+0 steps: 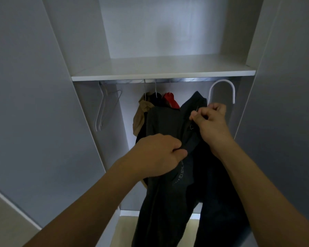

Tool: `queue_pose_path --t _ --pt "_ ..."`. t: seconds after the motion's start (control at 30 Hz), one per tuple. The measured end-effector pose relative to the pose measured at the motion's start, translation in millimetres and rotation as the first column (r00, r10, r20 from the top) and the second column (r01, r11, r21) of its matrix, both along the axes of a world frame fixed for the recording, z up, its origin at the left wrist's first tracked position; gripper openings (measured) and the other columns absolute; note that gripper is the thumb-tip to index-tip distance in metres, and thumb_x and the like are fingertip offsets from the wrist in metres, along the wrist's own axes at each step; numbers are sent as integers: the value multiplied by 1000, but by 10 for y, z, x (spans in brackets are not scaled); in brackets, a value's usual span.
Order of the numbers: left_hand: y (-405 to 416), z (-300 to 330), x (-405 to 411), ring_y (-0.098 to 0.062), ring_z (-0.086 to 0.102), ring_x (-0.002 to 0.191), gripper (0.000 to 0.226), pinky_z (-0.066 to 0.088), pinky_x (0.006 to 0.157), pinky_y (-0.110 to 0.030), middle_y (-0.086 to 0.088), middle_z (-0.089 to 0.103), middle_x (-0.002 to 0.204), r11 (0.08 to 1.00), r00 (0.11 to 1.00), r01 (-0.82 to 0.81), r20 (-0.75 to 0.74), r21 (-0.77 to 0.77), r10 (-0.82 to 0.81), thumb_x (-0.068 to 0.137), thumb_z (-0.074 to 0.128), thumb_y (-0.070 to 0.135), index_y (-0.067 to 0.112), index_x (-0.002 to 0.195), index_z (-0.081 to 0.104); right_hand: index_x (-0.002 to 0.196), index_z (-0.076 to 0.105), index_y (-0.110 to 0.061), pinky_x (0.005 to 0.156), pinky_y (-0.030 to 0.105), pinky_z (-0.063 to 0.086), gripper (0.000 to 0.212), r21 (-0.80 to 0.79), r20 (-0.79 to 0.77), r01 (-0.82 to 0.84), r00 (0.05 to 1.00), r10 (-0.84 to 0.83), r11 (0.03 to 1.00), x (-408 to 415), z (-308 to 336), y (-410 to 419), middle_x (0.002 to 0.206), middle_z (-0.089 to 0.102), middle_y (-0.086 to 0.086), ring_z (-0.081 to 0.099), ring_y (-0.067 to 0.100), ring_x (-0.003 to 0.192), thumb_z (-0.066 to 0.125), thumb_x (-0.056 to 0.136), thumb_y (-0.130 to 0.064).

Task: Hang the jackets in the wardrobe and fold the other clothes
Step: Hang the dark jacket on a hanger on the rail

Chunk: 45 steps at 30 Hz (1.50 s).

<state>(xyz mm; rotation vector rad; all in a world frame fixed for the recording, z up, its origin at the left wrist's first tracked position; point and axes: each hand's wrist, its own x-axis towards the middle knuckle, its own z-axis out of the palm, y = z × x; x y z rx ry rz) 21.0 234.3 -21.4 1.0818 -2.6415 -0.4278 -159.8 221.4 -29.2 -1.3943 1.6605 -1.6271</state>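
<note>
Up close, the dark jacket (168, 184) hangs before the wardrobe (161, 75), pale lettering down its front too blurred to read. Left hand (159, 155) grips its fabric; right hand (210, 120) pinches near the white hanger (221, 91).

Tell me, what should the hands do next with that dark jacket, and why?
Probably lift the white hook up onto the rail. The right hand pinches the hanger at the collar of the dark jacket, and the left hand grips its front, so the jacket looks ready. The hook sits just under the rail, not over it yet.
</note>
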Motion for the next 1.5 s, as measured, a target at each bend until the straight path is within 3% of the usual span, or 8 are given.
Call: queue_pose_path --t 0.23,0.63,0.73,0.83,0.97,1.13,1.3,1.5 --pt "-105 -105 -314 -17 58 62 49 51 68 -43 -2 58 65 986 912 -122 -380 115 157 98 46 49 8 72 54 87 55 -1 83 31 46 28 -3 -69 -237 969 237 971 3 193 158 94 56 9 54 13 85 52 99 -26" --pt "-130 -227 -255 -14 55 68 46 48 75 -37 3 56 69 998 960 -18 -278 53 32 97 46 49 15 67 55 81 61 -5 75 29 46 25 -23 -34 -87 996 86 996 -44 27 147 87 60 2 56 12 79 54 97 -22" --pt "-329 -375 -174 -19 28 128 38 11 114 -42 12 37 123 976 961 -155 -252 -150 114 83 46 63 31 79 66 78 58 -11 72 21 45 24 -10 -118 -139 984 137 990 -107 70 192 90 59 0 55 7 78 54 97 -25" --pt "-534 -391 -106 -14 -7 146 29 -20 114 -50 18 11 150 996 970 -90 -230 -30 80 71 58 71 46 85 65 72 58 -21 71 7 41 24 30 -201 -235 951 236 972 -97 87 239 90 57 -4 55 0 78 56 96 -23" --pt "-583 -408 -202 -3 50 89 30 39 86 -26 4 51 97 988 929 129 -358 79 -92 81 62 45 20 64 59 71 57 -18 70 10 40 25 56 -241 -276 929 281 959 -70 90 252 83 55 -3 52 -2 73 56 96 -20" --pt "-555 -539 -374 -14 50 72 27 43 68 -30 -8 51 80 993 873 112 -480 26 -86 84 63 14 3 60 56 71 55 -25 83 31 38 26 149 -334 -204 911 244 968 -147 129 283 88 53 -3 50 8 85 53 97 -31" --pt "-567 -439 -467 -20 49 66 33 43 65 -39 -10 50 71 981 882 67 -449 -183 -144 80 60 21 1 55 53 66 47 -51 85 29 9 25 54 -813 130 582 -32 990 -229 366 365 125 39 -24 17 20 123 58 88 -52" --pt "-658 -332 -441 -15 45 70 33 36 71 -35 -2 48 73 962 924 8 -366 -273 -112 84 56 28 8 57 53 72 58 -43 106 38 9 16 134 -741 163 672 -10 978 -213 611 284 132 53 -14 23 25 132 64 85 -49"
